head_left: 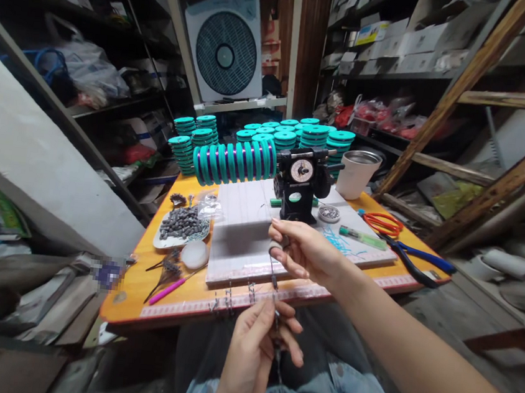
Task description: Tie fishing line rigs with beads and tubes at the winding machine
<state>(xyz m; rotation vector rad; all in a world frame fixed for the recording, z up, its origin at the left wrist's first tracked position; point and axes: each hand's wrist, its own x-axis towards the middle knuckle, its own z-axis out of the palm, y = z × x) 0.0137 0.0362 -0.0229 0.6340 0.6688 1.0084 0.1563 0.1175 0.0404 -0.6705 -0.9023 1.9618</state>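
My right hand [306, 251] is closed above the table's front edge, thumb and forefinger pinched on a thin fishing line. A beige band wraps one of its fingers. From this hand the line drops past a small dark sinker [275, 281] to my left hand [259, 340], which pinches the lower part over my lap. More small dark pieces show between the left fingers, too small to tell apart. Behind my hands, a black winder [296, 181] with a round dial carries a row of teal spools [235, 161] wound with purple line. Faint strands hang below the spools.
On the wooden table [134, 302] lie a white board [232, 262], a plate of grey sinkers [184, 223], a pink-handled tool [168, 290] and blue-handled pliers [420, 257]. Stacked teal spools [313, 136], a white cup [356, 175] and a box fan [226, 49] stand behind.
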